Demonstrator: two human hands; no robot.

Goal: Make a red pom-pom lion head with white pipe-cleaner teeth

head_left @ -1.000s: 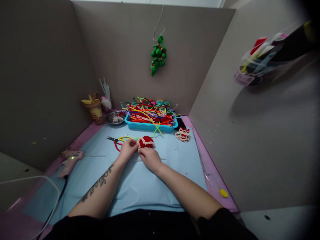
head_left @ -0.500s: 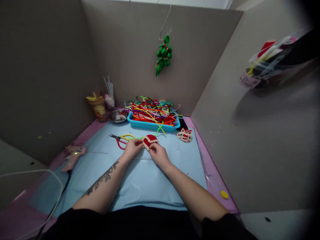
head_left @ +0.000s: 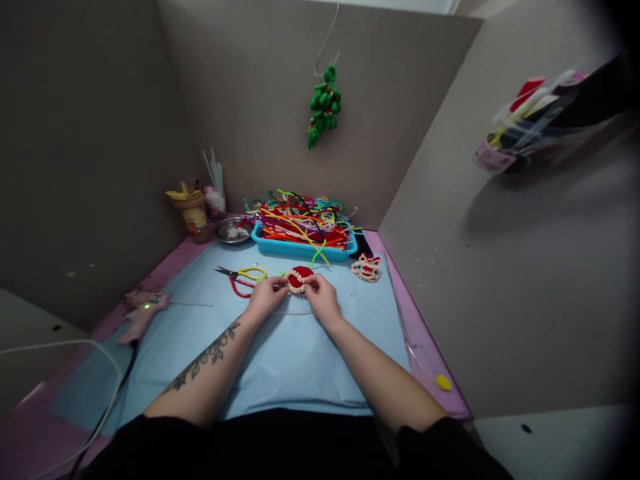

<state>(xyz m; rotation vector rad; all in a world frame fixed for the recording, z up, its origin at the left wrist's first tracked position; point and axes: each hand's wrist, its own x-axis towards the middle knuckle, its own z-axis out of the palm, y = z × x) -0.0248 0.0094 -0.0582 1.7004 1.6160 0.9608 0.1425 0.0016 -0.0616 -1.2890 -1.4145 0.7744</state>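
Between my hands is a round red pipe-cleaner piece with cream bumpy strips across its middle and along its lower edge. My left hand pinches its left side, and my right hand pinches its right side. Scissors with red and yellow handles lie open just left of my left hand. A pale thin stem rests on the blue sheet below the piece. To the right sits a red and cream face-like piece of similar make.
A blue tray heaped with coloured pipe cleaners stands at the back, beside a metal dish. A pink glue gun with its cord lies left. A yellow disc is at the right edge. A green ornament hangs behind.
The red piece has turned in my fingers and now faces up more squarely. My right hand has shifted up its right side. The whole view has moved slightly.
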